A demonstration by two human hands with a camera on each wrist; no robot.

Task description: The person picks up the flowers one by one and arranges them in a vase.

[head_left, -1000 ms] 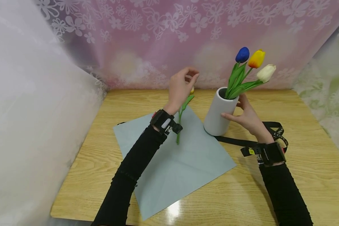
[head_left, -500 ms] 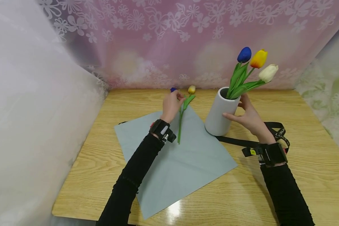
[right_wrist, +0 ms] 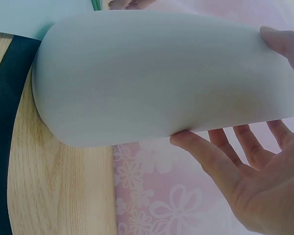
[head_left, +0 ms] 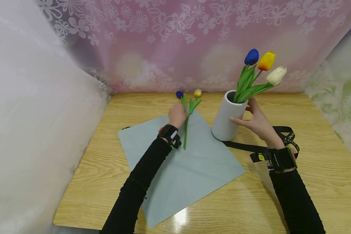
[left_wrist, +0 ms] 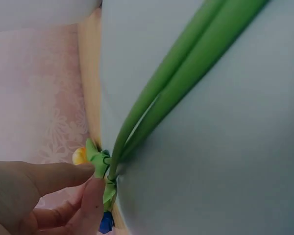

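My right hand [head_left: 258, 123] grips a white vase [head_left: 226, 120] near its upper part, thumb on the near side. In the vase stand a blue tulip [head_left: 251, 57], a yellow-orange tulip [head_left: 266, 60] and a white tulip [head_left: 276, 76]. My left hand [head_left: 177, 115] is low over two tulips lying on grey-blue paper, a blue one [head_left: 179, 94] and a yellow one [head_left: 197, 93]. In the left wrist view, thumb and index fingertip come close together right at the green leaves [left_wrist: 102, 164]; I cannot tell whether they pinch a stem.
Pale paper [head_left: 190, 175] lies askew on the wooden table [head_left: 96, 182]. A black lettered ribbon [head_left: 245, 147] runs from beside the vase base to under the right wrist. A pink floral curtain [head_left: 158, 61] hangs behind the table's back edge.
My left hand has come down and slightly left from above the lying tulips to their leaves and stems, uncovering the blue bloom. The right hand and vase have stayed in place.
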